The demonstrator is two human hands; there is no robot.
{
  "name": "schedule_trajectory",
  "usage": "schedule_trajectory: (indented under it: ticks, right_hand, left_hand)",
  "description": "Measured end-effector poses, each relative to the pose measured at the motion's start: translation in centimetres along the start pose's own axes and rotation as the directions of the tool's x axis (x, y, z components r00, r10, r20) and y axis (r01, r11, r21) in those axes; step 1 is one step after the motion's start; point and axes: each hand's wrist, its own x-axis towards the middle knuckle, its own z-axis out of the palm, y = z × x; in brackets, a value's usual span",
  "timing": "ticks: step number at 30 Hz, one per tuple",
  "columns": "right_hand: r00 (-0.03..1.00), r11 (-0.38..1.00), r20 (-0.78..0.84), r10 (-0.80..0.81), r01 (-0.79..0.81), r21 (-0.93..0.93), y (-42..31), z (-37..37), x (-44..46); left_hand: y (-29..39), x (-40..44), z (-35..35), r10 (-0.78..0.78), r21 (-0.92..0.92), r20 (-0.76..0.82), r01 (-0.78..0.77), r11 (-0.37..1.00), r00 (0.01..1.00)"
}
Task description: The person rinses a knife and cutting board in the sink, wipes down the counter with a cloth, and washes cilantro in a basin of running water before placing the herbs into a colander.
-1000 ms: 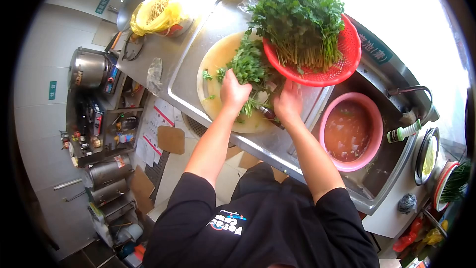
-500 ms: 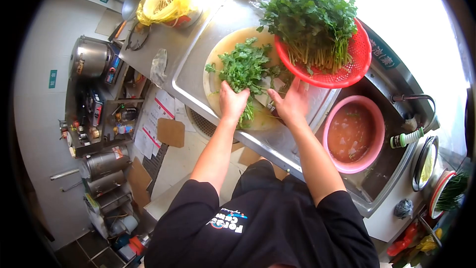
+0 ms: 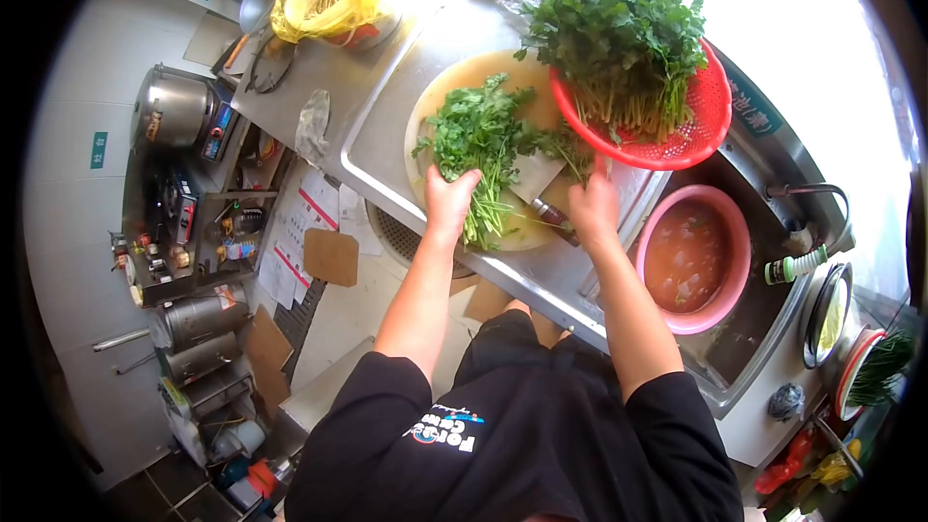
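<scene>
My left hand [image 3: 450, 201] wraps round the stems of a bunch of leafy green herbs [image 3: 474, 130], which look like coriander or leaf celery. The bunch lies on a round cutting board [image 3: 432, 97], its leaves pointing away from me. My right hand [image 3: 594, 208] is closed at the board's right edge, where a small leafy sprig [image 3: 568, 148] runs up to its fingers. Just left of that hand lies a cleaver [image 3: 555, 218], its handle towards me and its blade partly under greens. Beyond, a red colander [image 3: 710, 121] holds a big heap of the same herbs [image 3: 619, 34].
A pink basin [image 3: 743, 261] of cloudy reddish water stands in the sink [image 3: 715, 353], beside a faucet [image 3: 822, 188]. At the back left is a yellow bag [image 3: 362, 12] with pale strands. Shelves with pots [image 3: 174, 111] line the left wall.
My right hand has moved slightly right, away from the cleaver, and its fingers have gone from spread to closed by the sprig. The cleaver handle now shows fully. My left hand stays on the bunch.
</scene>
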Motion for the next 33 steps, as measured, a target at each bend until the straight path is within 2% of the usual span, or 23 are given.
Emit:
schedule_trajectory:
  ticks: [1, 3, 4, 5, 6, 8, 10, 12, 13, 15, 16, 17, 19, 20, 21, 23, 25, 27, 29, 30, 31, 33]
  right_hand:
    - [1.000, 1.000, 0.001, 0.002, -0.002, 0.000, 0.4, 0.3, 0.1]
    - [0.983, 0.980, -0.100, -0.156, 0.141, -0.138, 0.9, 0.9, -0.1]
    - [0.983, 0.981, -0.100, -0.152, 0.138, -0.137, 0.8, 1.0, -0.4]
    - [0.970, 0.962, -0.141, -0.196, 0.162, -0.221, 0.5, 1.3, -0.6]
    - [0.953, 0.935, -0.179, -0.244, 0.183, -0.303, 0.1, 1.4, -0.8]
    - [0.970, 0.939, -0.129, -0.208, 0.162, -0.303, 1.3, 2.8, 0.8]
    - [0.982, 0.940, -0.076, -0.175, 0.143, -0.309, 0.8, 2.3, 0.9]
    - [1.000, 0.979, -0.018, 0.004, -0.007, -0.206, 0.3, 1.3, 0.9]
    - [1.000, 0.978, -0.013, 0.001, -0.003, -0.210, 0.4, 1.4, 0.5]
    - [0.970, 0.974, -0.108, -0.220, 0.225, 0.040, 1.0, 1.7, -0.5]
    - [0.986, 0.950, -0.026, -0.162, 0.163, 0.268, -0.3, 1.5, -1.1]
    - [0.991, 0.875, 0.065, -0.120, 0.074, 0.478, -1.8, 1.9, -1.9]
    - [0.956, 0.880, -0.040, -0.291, 0.284, 0.382, -4.1, 4.1, -2.8]
    - [0.932, 0.898, -0.102, -0.348, 0.363, 0.250, -4.8, 5.1, -3.2]
    - [0.941, 0.925, -0.085, -0.329, 0.339, 0.172, -5.4, 6.4, -3.1]
    - [0.955, 0.946, 0.019, -0.295, 0.290, 0.145, -7.1, 8.1, -3.3]
    - [0.952, 0.931, 0.031, -0.303, 0.289, 0.223, -7.7, 9.7, -3.4]
    - [0.949, 0.913, 0.045, -0.311, 0.285, 0.294, -7.9, 9.9, -3.3]
    - [0.860, 0.773, -0.068, -0.507, 0.487, 0.407, -8.1, 9.0, -2.5]
    - [0.830, 0.746, -0.107, -0.547, 0.541, 0.388, -8.6, 8.3, -2.4]
    - [0.835, 0.752, -0.102, -0.540, 0.534, 0.387, -9.0, 6.8, -3.0]
    - [0.763, 0.700, -0.088, -0.640, 0.626, 0.343, -10.8, 2.5, -3.6]
  left_hand:
    - [0.2, 0.0, -0.4, -0.010, -0.011, -0.002, 0.010, 1.000, 1.000]
    - [0.5, -0.2, -0.9, -0.033, -0.031, -0.001, 0.033, 0.999, 0.999]
    - [0.0, 0.0, -1.0, -0.019, 0.000, -0.014, 0.019, 1.000, 1.000]
    - [-0.5, 0.1, -1.0, -0.018, 0.003, -0.012, 0.018, 1.000, 1.000]
    - [-0.1, 0.0, -0.9, 0.028, 0.095, -0.022, -0.026, 0.995, 0.999]
    - [0.4, -0.5, -0.8, 0.072, 0.254, -0.021, -0.064, 0.965, 0.997]
    - [0.6, -0.8, -0.7, 0.077, 0.304, -0.019, -0.068, 0.950, 0.997]
    - [0.5, -0.6, -0.5, 0.076, 0.335, -0.014, -0.067, 0.940, 0.997]
    - [0.3, -0.4, -0.7, 0.073, 0.333, -0.019, -0.062, 0.941, 0.997]
    - [-0.3, -0.2, -0.9, 0.001, 0.201, 0.008, -0.002, 0.980, 1.000]
    - [-1.2, 0.2, -1.0, -0.007, 0.123, 0.028, 0.004, 0.992, 1.000]
    - [-2.0, 0.5, -1.1, -0.010, 0.123, 0.027, 0.007, 0.992, 1.000]
    - [-1.8, 0.6, -1.2, -0.063, -0.074, 0.151, 0.075, 0.994, 0.987]
    - [-1.5, 0.4, -1.2, -0.062, -0.071, 0.152, 0.073, 0.995, 0.987]
    - [-0.2, -0.2, -1.0, -0.068, -0.096, 0.179, 0.086, 0.992, 0.982]
    - [1.3, -0.5, -0.9, -0.069, -0.113, 0.207, 0.094, 0.989, 0.976]
    - [2.1, -0.5, -0.7, -0.126, -0.201, 0.229, 0.174, 0.964, 0.965]
    - [3.5, -0.4, -1.5, -0.342, -0.178, 0.247, 0.389, 0.904, 0.907]
    - [3.9, 0.0, -1.8, -0.346, -0.335, 0.305, 0.440, 0.833, 0.887]
    - [5.2, -0.6, -1.7, -0.347, -0.346, 0.273, 0.428, 0.835, 0.897]
    - [6.2, -1.3, -1.4, -0.325, -0.429, 0.295, 0.428, 0.796, 0.899]
    - [7.8, -2.8, -0.8, -0.260, -0.553, 0.338, 0.414, 0.723, 0.905]
